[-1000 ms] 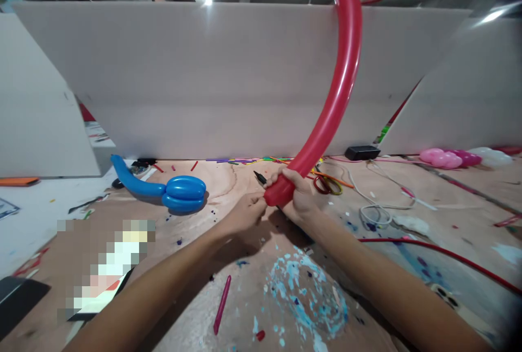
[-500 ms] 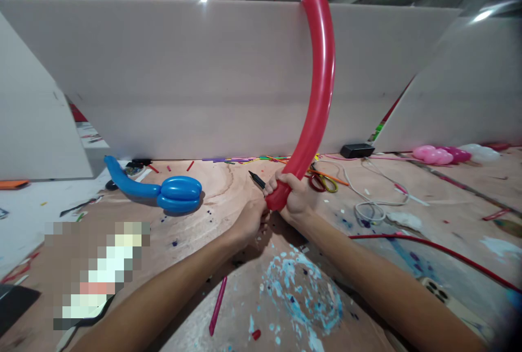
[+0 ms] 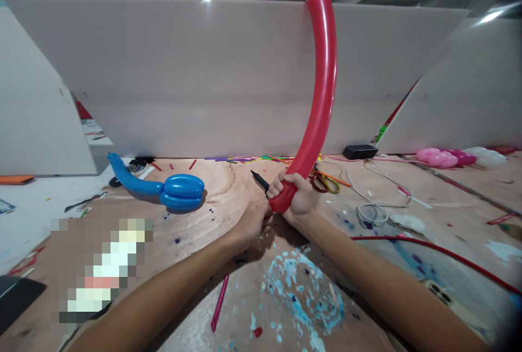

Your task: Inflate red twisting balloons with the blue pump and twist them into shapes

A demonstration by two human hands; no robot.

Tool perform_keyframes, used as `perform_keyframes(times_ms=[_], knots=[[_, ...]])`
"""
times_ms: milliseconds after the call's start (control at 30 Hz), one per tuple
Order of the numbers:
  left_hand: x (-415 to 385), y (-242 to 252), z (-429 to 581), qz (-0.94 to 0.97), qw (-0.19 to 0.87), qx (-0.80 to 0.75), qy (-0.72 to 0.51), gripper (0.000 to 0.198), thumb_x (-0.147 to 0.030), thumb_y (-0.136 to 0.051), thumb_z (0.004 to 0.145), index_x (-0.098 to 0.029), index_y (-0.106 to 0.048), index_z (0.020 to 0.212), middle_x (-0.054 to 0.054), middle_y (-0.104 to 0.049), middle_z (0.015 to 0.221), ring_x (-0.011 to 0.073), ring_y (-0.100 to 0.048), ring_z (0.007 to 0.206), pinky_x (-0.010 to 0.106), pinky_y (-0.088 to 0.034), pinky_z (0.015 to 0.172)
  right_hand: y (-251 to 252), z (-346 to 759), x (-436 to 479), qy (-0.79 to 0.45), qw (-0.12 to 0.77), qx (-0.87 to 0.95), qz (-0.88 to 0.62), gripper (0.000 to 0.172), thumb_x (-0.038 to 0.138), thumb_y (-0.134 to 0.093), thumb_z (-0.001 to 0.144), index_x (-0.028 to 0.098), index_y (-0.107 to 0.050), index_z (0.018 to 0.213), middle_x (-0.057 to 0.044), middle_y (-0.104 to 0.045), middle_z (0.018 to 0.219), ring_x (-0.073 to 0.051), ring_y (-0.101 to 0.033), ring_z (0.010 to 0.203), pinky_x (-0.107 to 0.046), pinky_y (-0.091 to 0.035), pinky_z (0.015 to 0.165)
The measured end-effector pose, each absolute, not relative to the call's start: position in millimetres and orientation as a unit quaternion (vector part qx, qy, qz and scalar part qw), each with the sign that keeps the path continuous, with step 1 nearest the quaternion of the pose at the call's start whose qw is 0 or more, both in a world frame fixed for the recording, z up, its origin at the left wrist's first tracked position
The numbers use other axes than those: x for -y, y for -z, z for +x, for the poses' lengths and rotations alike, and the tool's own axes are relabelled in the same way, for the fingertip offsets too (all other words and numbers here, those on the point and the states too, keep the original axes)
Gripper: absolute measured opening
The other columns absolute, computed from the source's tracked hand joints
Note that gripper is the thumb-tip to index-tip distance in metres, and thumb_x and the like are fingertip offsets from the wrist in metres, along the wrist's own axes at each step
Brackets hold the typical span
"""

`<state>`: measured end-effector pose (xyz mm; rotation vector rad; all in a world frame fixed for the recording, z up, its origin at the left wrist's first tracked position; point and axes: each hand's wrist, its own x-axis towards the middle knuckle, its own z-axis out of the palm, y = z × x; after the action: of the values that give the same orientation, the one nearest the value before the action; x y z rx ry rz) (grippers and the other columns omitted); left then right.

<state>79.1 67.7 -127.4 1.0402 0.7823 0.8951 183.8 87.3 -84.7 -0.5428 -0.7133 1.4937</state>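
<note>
A long red modelling balloon rises from my hands in a curve, its upper end above the white board, where a thin uninflated tail hangs off. My right hand is wrapped round its lower end. Pressed close at the bottom tip, my left hand has its fingers closed; they appear to pinch the balloon's end, partly hidden. Behind my hands lies a black marker. To the left rests a blue twisted balloon with a long tail and bundled segments.
A white board stands across the back of the paint-stained table. Scissors, a black box, a white cable and pink balloons lie to the right. A phone is beside my right forearm.
Both hands keep their hold on the red balloon. The whole view has shifted slightly, and the balloon's upper end sits a little farther right and higher.
</note>
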Motion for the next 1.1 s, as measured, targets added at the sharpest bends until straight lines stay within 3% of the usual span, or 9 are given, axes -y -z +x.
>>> perform_keyframes(times_ms=[1100], knots=[[-65.9,139.5,75.9,0.498,0.702,-0.323,-0.393,0.023,-0.029,-0.045,0.072,-0.02,-0.031,0.057,-0.008,-0.027,0.046,0.0058,-0.02,0.04,0.021,-0.019,0.042,88.5,186.8,-86.7,-0.689,0.607,0.33,-0.218,0.013,0.026,-0.06,0.062,0.019,-0.049,0.058,0.005,-0.043,0.045,-0.01,-0.041,0.043,-0.022,-0.037,0.044]])
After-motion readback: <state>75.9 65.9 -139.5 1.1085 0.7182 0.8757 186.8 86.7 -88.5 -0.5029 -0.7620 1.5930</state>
